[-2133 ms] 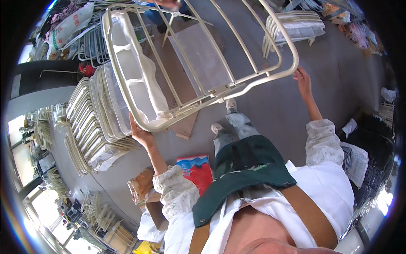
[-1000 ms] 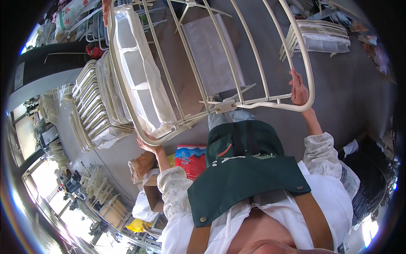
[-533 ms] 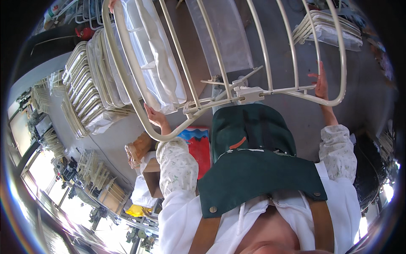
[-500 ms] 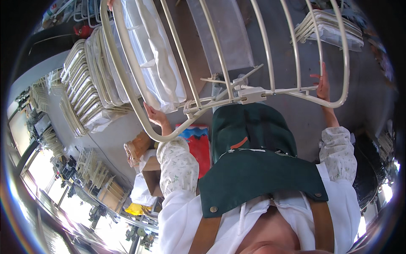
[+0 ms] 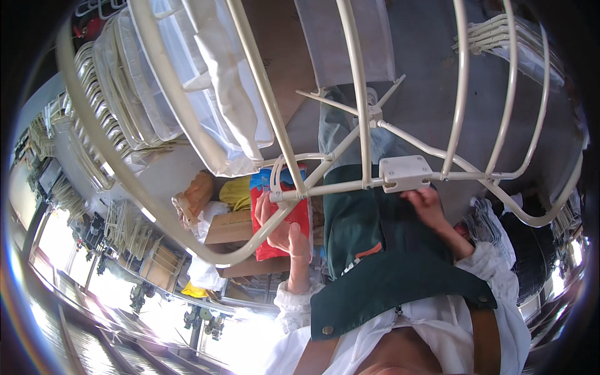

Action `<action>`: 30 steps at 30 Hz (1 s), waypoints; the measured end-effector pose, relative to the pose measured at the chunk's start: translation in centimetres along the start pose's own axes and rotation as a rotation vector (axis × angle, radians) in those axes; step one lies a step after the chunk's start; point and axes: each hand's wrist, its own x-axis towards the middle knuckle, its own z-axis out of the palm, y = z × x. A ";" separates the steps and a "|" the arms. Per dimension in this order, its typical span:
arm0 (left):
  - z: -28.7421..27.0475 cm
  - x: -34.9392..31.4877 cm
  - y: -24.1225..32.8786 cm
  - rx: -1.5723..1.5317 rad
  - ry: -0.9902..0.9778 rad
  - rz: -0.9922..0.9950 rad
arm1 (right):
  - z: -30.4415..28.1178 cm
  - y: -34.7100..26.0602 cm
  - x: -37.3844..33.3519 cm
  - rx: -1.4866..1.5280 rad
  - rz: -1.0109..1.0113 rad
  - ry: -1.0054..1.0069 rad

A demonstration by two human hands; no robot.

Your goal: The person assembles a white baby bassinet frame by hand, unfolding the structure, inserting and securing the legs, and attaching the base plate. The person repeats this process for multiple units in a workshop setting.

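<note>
A large cream tubular metal frame (image 5: 357, 75) with curved parallel bars spreads in front of me, its crossed legs joined by a pivot. Along its near rail sits a white plastic bracket (image 5: 405, 174). The fingertips of my right hand (image 5: 427, 209) are bent up against the underside of this bracket, partly hidden by it. My left hand (image 5: 284, 234) is raised beside the rail's left joint, fingers apart and partly behind the curved tube; whether it touches the tube I cannot tell. White translucent fabric (image 5: 228, 94) in a padded-edged panel hangs at the frame's left.
Stacks of similar cream frames (image 5: 94, 94) stand on the left, and another stack (image 5: 509, 40) is at the far right. A red and blue bag (image 5: 265, 250) and a cardboard box (image 5: 228, 228) lie behind my left hand. A grey fabric strip (image 5: 347, 44) hangs ahead.
Both hands have left the frame's outer side tubes and moved inward, the right to the bracket, the left near the left joint. The frame looks larger and closer, its near rail lower in view.
</note>
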 end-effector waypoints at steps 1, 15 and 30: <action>-0.4 0.1 0.1 0.027 -0.028 -0.007 | 2.2 -0.8 1.3 -0.048 -0.147 0.071; 0.3 -0.6 -1.7 0.027 0.213 -0.125 | 11.1 -9.0 14.5 0.441 -0.504 0.087; 1.7 -2.1 0.2 -0.101 0.148 -0.227 | 10.8 -15.0 10.5 0.664 -0.540 -0.149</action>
